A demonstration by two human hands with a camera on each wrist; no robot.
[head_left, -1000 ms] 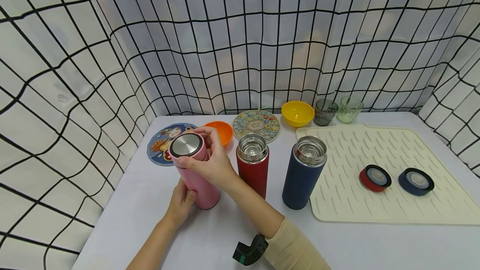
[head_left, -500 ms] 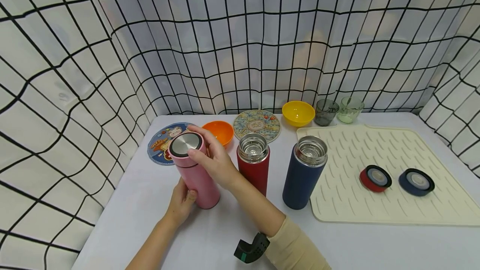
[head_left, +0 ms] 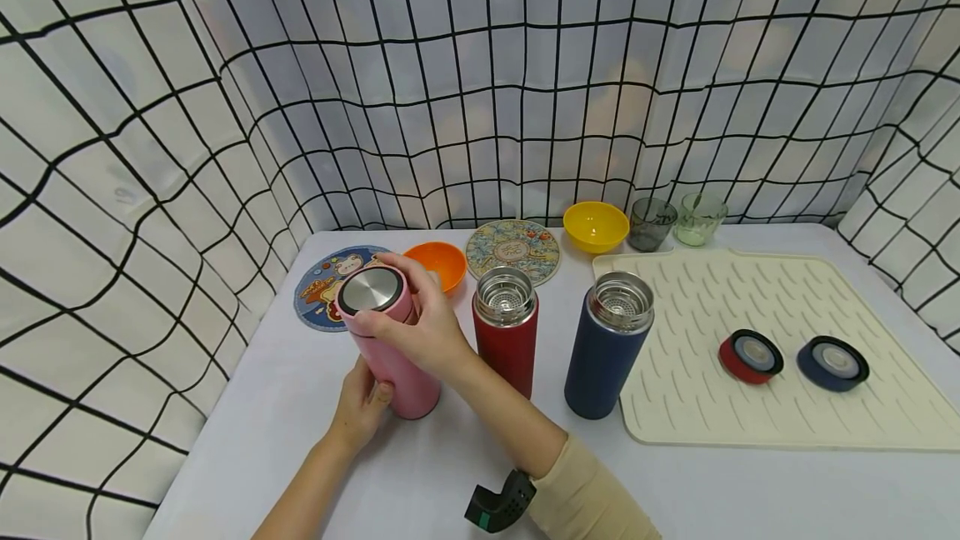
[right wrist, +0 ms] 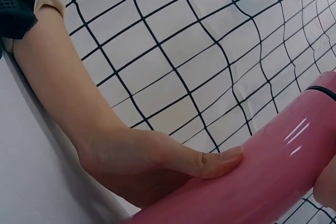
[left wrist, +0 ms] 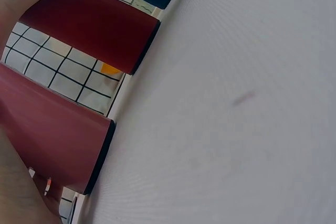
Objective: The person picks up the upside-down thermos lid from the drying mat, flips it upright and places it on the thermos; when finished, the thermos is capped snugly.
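A pink thermos [head_left: 408, 380] stands on the white table, topped by its pink lid [head_left: 371, 292] with a silver disc. My left hand [head_left: 357, 408] grips its lower body; in the right wrist view the left thumb [right wrist: 215, 162] lies along the pink wall. My right hand [head_left: 431, 327] holds the lid, thumb on the near side and fingers around the far side, partly hidden. To the right stand a red thermos [head_left: 507, 348] and a navy thermos [head_left: 606, 365], both without lids, their steel mouths showing strainers.
A cream drying mat [head_left: 690, 407] at right bears a red lid [head_left: 742, 367] and a navy lid [head_left: 825, 380], undersides up. Along the back are two round coasters, an orange bowl [head_left: 442, 261], a yellow bowl [head_left: 596, 227] and two glasses [head_left: 651, 225]. Netting [head_left: 480, 107] surrounds the table.
My right thumb came up over the lid's top edge half a second ago and is now back down on its near side. The left hand and the thermos stay in place.
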